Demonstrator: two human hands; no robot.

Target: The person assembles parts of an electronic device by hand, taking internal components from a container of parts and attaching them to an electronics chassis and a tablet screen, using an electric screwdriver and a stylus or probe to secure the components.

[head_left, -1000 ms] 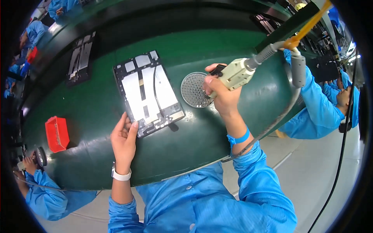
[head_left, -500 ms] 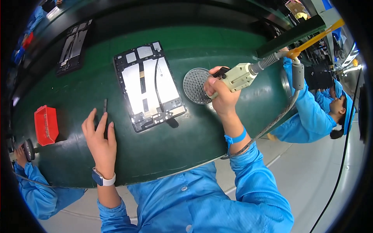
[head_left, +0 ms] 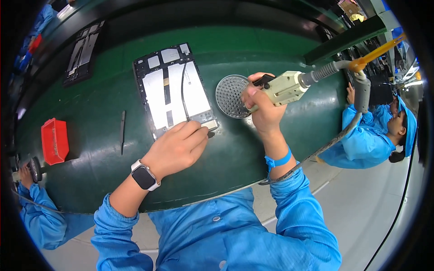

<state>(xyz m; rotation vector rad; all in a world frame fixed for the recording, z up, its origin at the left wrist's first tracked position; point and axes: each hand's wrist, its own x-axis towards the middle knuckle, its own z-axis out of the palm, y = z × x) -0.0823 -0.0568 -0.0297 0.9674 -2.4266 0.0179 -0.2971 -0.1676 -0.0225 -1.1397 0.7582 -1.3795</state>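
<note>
An opened tablet [head_left: 192, 88] lies on the green bench, its inside showing silvery panels, a black frame and a thin black cable. Over its near edge, by the cable's lower end, is my left hand [head_left: 177, 147], fingers bent and drawn together. Their tips are hidden, so what they pinch does not show. My right hand [head_left: 267, 110] is wrapped round a pale green electric screwdriver [head_left: 287, 90], held tilted. Its front end sits at the rim of a round grey dish [head_left: 228, 92] with a dimpled surface; the bit is hidden by my fingers.
A slim black stick [head_left: 122, 132] lies left of the tablet. Farther left stands a red bin [head_left: 54, 141] with small parts. A second opened tablet [head_left: 82, 52] rests at the far left. The screwdriver's cable [head_left: 332, 137] hangs along my right forearm. Co-workers in blue sit at both sides.
My left hand has left the black stick and moved right onto the tablet's near edge, its fingers closing. My right hand stays at the dish with the screwdriver.
</note>
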